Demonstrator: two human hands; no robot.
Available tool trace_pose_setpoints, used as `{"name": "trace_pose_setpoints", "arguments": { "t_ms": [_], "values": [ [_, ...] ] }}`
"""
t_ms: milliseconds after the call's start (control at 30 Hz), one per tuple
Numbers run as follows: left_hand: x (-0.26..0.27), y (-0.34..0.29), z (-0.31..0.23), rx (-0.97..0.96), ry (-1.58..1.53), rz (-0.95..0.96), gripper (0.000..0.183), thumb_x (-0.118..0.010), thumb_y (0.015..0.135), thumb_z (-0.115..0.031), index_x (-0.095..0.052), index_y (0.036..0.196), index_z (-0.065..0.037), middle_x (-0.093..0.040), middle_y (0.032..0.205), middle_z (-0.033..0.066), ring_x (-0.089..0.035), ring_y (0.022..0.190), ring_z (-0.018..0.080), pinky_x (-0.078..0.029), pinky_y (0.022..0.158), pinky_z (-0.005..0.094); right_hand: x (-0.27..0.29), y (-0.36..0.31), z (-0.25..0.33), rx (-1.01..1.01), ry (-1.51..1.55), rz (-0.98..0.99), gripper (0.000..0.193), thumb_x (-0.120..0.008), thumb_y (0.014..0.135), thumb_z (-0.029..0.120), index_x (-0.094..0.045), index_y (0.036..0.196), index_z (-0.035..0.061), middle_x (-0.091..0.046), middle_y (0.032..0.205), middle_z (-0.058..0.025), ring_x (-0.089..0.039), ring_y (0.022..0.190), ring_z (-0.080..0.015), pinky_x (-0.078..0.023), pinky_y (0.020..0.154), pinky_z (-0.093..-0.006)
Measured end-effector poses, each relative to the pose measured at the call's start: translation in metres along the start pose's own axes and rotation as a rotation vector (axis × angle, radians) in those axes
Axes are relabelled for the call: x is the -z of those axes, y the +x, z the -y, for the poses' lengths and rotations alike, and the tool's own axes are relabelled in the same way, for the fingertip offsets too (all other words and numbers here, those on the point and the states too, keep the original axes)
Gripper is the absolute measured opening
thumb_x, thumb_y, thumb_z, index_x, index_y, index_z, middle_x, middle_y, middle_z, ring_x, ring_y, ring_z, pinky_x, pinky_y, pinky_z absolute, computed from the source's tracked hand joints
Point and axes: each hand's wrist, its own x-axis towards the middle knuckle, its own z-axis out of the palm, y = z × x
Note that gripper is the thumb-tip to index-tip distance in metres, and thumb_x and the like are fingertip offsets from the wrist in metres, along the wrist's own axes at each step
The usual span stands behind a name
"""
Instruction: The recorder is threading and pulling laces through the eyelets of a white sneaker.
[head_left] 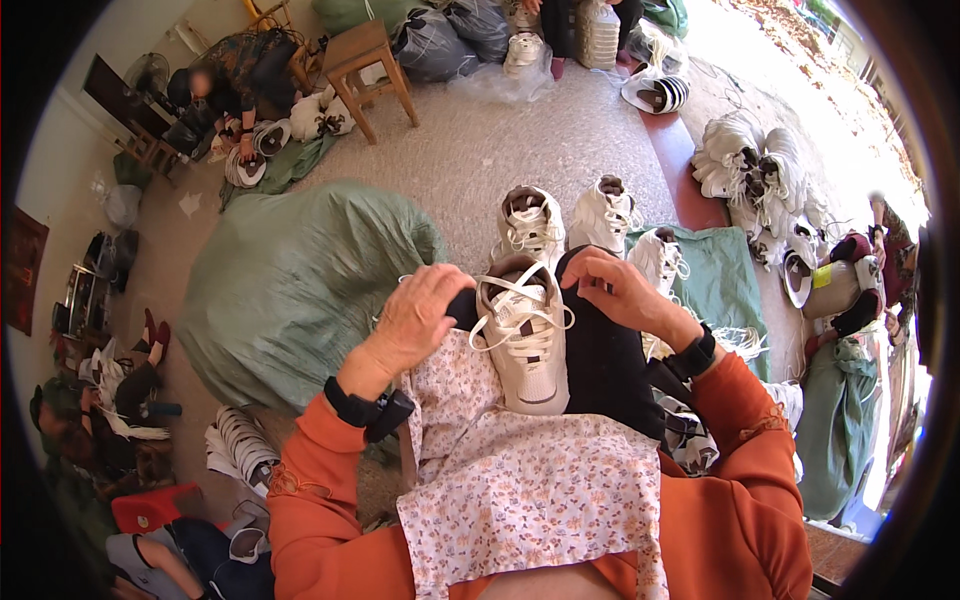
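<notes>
A cream-white sneaker [534, 345] with a brown lining rests toe toward me on my lap, between my knees. Its white shoelaces [520, 300] cross over the tongue and hang in loops on both sides. Just left of the collar is my left hand [420, 312], fingers bent and thumb apart. A small white lace-like end shows by its outer edge; whether it touches this hand is unclear. On the other side hovers my right hand [632, 292], its fingers curled with a gap to the thumb. Beyond the knees stand two similar laced sneakers [530, 225], and another sneaker [658, 262] is right of my knee.
A big green sack [300, 290] bulges at my left, with stacked white shoe parts [240, 450] nearer me. Green cloth [725, 285] lies to the right, before a heap of white shoe uppers [750, 165]. A wooden stool [365, 60] stands farther off. Other people sit around.
</notes>
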Motion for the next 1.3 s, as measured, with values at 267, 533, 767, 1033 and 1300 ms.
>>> {"name": "trace_pose_setpoints", "arguments": {
  "t_ms": [267,533,767,1033,1300],
  "values": [
    [-0.028,-0.007,-0.016,-0.138,-0.155,-0.068,0.035,-0.073,0.069,-0.002,-0.061,0.102,-0.007,-0.055,0.117,0.0086,-0.054,0.107,0.0295,-0.044,0.093,0.0394,-0.011,-0.012,0.017,0.137,-0.294,0.138,0.017,-0.07,0.08,0.004,-0.065,0.096,0.0059,-0.054,0.104,-0.0104,-0.058,0.098,-0.0281,-0.049,0.083,-0.036],
    [-0.039,0.011,-0.005,0.009,-0.549,-0.008,0.015,-0.075,0.075,-0.01,-0.061,0.074,-0.004,-0.063,0.093,0.0051,-0.057,0.093,0.023,-0.043,0.088,0.0348,-0.012,0.006,-0.002,-0.086,-0.093,-0.002,0.035,-0.062,0.093,0.032,-0.064,0.083,-0.0019,-0.057,0.09,-0.0088,-0.055,0.074,-0.0189,-0.046,0.066,-0.0309],
    [-0.024,0.015,-0.003,0.027,-0.623,0.112,0.023,-0.075,0.078,-0.016,-0.059,0.067,-0.004,-0.061,0.092,0.0023,-0.054,0.088,0.0173,-0.043,0.084,0.0311,-0.007,0.013,0.01,-0.41,0.11,-0.074,0.026,-0.065,0.092,0.025,-0.067,0.094,-0.0002,-0.059,0.069,-0.0019,-0.053,0.058,-0.0121,-0.044,0.056,-0.0286],
    [-0.026,0.012,-0.001,0.244,-0.887,0.124,0.018,-0.075,0.082,-0.019,-0.068,0.08,-0.003,-0.059,0.095,0.002,-0.053,0.092,0.0131,-0.043,0.085,0.0291,-0.001,0.015,0.004,-0.159,-0.025,-0.155,0.016,-0.067,0.088,0.013,-0.069,0.101,0.0036,-0.062,0.089,-0.0059,-0.059,0.074,-0.0123,-0.048,0.066,-0.0272],
    [-0.038,0.009,0.003,0.165,-0.786,0.087,0.027,-0.082,0.076,-0.023,-0.071,0.09,-0.003,-0.058,0.097,0.0029,-0.056,0.093,0.0157,-0.044,0.084,0.0282,-0.019,0.063,0.018,0.165,-0.22,0.122,0.025,-0.07,0.078,0.012,-0.07,0.103,0.0101,-0.061,0.097,-0.0122,-0.063,0.088,-0.0319,-0.05,0.076,-0.0385]
  ]
}}
